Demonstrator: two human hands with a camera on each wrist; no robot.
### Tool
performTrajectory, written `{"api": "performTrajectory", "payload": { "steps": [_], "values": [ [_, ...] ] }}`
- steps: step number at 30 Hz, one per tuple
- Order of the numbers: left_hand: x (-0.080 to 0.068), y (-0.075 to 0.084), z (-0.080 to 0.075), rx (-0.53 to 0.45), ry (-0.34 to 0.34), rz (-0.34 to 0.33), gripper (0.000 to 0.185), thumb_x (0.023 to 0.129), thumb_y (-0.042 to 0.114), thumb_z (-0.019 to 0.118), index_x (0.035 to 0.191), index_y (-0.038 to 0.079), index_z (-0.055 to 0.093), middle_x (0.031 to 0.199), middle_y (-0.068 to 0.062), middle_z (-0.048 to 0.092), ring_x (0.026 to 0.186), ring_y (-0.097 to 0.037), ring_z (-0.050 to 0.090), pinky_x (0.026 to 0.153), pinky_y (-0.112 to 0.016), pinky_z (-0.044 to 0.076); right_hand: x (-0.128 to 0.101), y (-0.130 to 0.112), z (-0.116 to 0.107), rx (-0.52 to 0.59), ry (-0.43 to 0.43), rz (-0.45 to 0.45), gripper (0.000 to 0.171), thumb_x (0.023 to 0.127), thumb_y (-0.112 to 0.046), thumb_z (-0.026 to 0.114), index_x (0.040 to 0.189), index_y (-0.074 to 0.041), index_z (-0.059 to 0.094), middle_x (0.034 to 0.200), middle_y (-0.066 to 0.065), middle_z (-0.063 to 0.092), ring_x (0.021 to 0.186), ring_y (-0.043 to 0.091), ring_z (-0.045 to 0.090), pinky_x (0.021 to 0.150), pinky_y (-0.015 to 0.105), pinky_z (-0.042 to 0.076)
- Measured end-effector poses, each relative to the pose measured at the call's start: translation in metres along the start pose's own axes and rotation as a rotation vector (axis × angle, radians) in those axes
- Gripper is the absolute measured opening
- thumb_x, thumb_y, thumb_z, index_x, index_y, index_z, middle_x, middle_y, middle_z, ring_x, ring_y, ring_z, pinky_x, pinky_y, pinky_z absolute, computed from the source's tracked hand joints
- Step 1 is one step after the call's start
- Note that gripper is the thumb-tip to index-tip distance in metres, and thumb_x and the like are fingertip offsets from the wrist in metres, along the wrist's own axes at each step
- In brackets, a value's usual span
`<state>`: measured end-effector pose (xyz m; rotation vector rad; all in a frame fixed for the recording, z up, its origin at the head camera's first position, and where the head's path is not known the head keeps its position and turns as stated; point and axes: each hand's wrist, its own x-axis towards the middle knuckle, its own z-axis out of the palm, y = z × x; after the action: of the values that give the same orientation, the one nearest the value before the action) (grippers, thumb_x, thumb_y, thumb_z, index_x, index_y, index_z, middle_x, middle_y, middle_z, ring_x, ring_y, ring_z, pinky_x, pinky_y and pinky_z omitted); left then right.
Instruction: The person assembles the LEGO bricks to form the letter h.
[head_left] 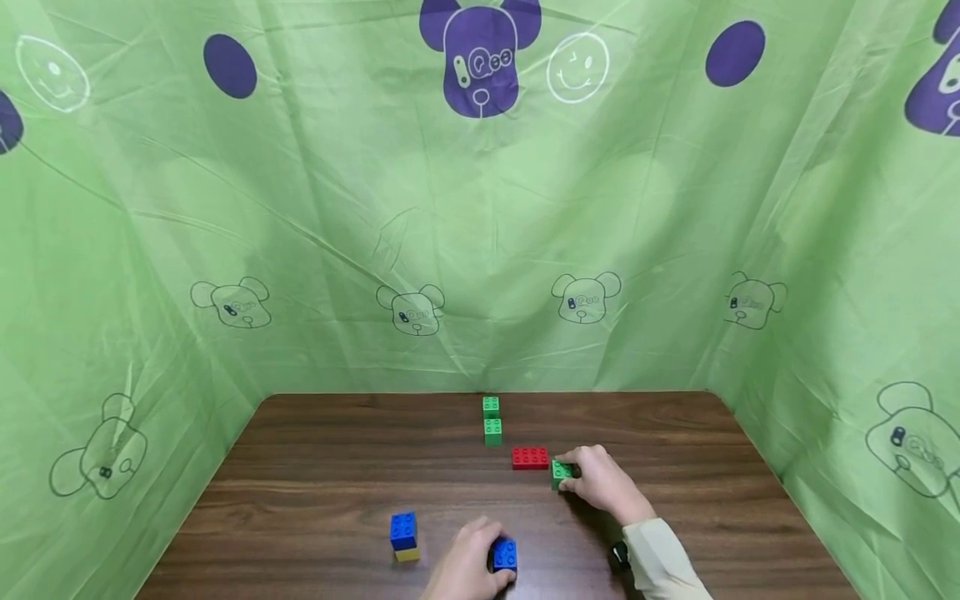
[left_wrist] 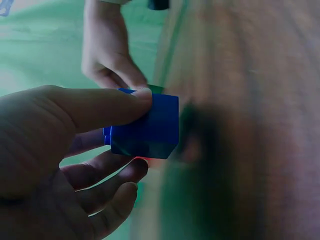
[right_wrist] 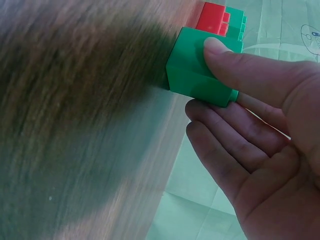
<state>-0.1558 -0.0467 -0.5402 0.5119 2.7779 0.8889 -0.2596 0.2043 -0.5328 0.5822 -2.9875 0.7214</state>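
My left hand [head_left: 471, 560] pinches a blue building block [head_left: 505, 553] between thumb and fingers near the table's front. In the left wrist view the thumb lies along one side of this blue block [left_wrist: 150, 125], whose studs face the palm. Farther right and back, my right hand [head_left: 603, 483] grips a green block [head_left: 561, 473] by its sides. The right wrist view has the thumb pressed on the green block [right_wrist: 200, 65], low over the wood. Just left of it lies a longer red block [head_left: 530, 457] with two rows of studs.
Two green blocks [head_left: 492, 431] stand one behind the other toward the back edge. At the left front, a blue block [head_left: 403, 530] sits on a yellow block [head_left: 407, 554]. Green printed cloth [head_left: 480, 250] hangs around the brown wooden table [head_left: 322, 467].
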Motion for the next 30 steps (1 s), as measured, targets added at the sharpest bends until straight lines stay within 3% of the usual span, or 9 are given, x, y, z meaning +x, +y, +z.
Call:
{"api": "performTrajectory", "payload": {
  "steps": [2, 5, 11, 19, 30],
  "values": [
    [0.001, -0.002, 0.003, -0.038, -0.017, -0.037, 0.034, 0.07, 0.032, 0.081, 0.098, 0.023, 0.064, 0.094, 0.01, 0.057, 0.093, -0.015, 0.056, 0.08, -0.042, 0.05, 0.0, 0.0, 0.0, -0.005, 0.004, 0.002, 0.036, 0.075, -0.021, 0.079, 0.108, -0.009, 0.071, 0.099, 0.005, 0.071, 0.086, 0.012, 0.061, 0.07, 0.031, 0.051],
    [0.003, -0.007, 0.006, -0.074, -0.009, -0.033, 0.034, 0.069, 0.031, 0.082, 0.098, 0.023, 0.065, 0.093, 0.012, 0.057, 0.092, -0.014, 0.055, 0.08, -0.041, 0.049, 0.001, 0.0, 0.001, -0.01, 0.019, 0.003, 0.036, 0.074, -0.021, 0.079, 0.107, -0.008, 0.071, 0.098, 0.005, 0.071, 0.084, 0.011, 0.06, 0.068, 0.03, 0.05],
    [0.001, -0.012, 0.008, -0.051, 0.034, 0.023, 0.035, 0.068, 0.033, 0.083, 0.097, 0.023, 0.066, 0.093, 0.013, 0.058, 0.089, -0.009, 0.052, 0.076, -0.032, 0.048, 0.0, 0.001, 0.004, -0.013, 0.035, 0.0, 0.038, 0.074, -0.021, 0.079, 0.109, -0.009, 0.071, 0.099, 0.006, 0.071, 0.086, 0.012, 0.062, 0.069, 0.031, 0.051],
    [0.002, -0.012, 0.012, -0.055, 0.013, -0.014, 0.035, 0.066, 0.033, 0.084, 0.096, 0.023, 0.067, 0.093, 0.013, 0.059, 0.091, -0.012, 0.054, 0.08, -0.039, 0.048, -0.004, 0.003, 0.009, -0.027, 0.057, -0.001, 0.04, 0.074, -0.023, 0.08, 0.11, -0.009, 0.07, 0.101, 0.007, 0.071, 0.09, 0.014, 0.064, 0.071, 0.033, 0.052],
    [0.004, -0.016, 0.011, -0.065, -0.005, -0.018, 0.039, 0.065, 0.034, 0.085, 0.097, 0.021, 0.068, 0.093, 0.012, 0.06, 0.089, -0.011, 0.053, 0.078, -0.035, 0.049, -0.013, 0.003, 0.012, -0.074, 0.095, -0.052, 0.043, 0.077, -0.023, 0.077, 0.115, -0.007, 0.067, 0.105, 0.006, 0.069, 0.093, 0.016, 0.065, 0.074, 0.034, 0.053]
  ]
}}
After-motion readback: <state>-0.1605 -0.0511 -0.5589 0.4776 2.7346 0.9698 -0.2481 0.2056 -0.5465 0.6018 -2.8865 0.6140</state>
